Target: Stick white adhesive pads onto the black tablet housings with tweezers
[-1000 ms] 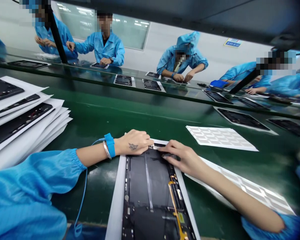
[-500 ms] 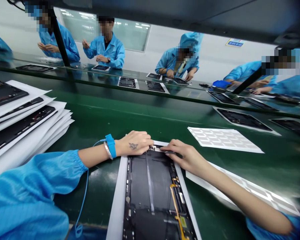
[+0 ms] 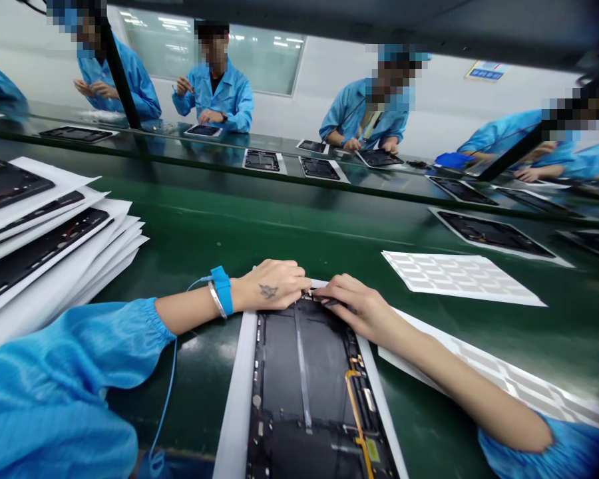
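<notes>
An opened tablet casing (image 3: 302, 372) with dark innards and an orange ribbon cable (image 3: 355, 406) lies lengthwise before me on a white sheet (image 3: 232, 412). At its far end, my left hand (image 3: 274, 285) is closed, fingertips pinched by the top edge; what they hold is hidden. A blue wrist strap (image 3: 221, 290) with a cord is on that wrist. My right hand (image 3: 352, 299) meets it from the right, closed round a slim dark tool (image 3: 333, 303) that resembles tweezers. Both hands' fingertips are close together over small parts at the casing's top.
On the left rises a stack of casings between white sheets (image 3: 94, 266). Sheets of grey-patterned stickers (image 3: 459, 276) lie to the right, one partly under my right forearm. Beyond, more casings (image 3: 494, 233) line the green bench, where several co-workers in blue sit. A dark shelf (image 3: 329, 26) hangs overhead.
My right hand has shifted slightly left against the casing's top, nearer my left fingertips. My left hand stays almost in place. Across the bench, a co-worker has raised their head.
</notes>
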